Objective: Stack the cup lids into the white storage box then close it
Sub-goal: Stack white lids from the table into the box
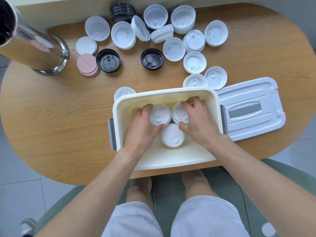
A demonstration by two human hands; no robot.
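Knees and white shorts nearest the lens, then both forearms reaching into the white storage box (212, 100).

Left hand (142, 127): fingers and thumb curled round the rim of 1 white lid stack (159, 115), gripping it.
Right hand (196, 120): same hold on a 2nd white lid stack (177, 112), just right of the first.
A 3rd stack (172, 135) sits untouched between the 2 wrists, nearer the body.

Progress, my read: early. 3 stacks in the box; most lids are not packed.

Beyond the fingertips on the table (68, 125): about 15 white lids or short stacks (123, 35), 2 single black lids (108, 60), 1 black stack at the far edge (122, 11), plus pink discs (87, 65) and white discs (86, 45).

Box lid (251, 106) lies off, right of the right hand. Closing not yet done.
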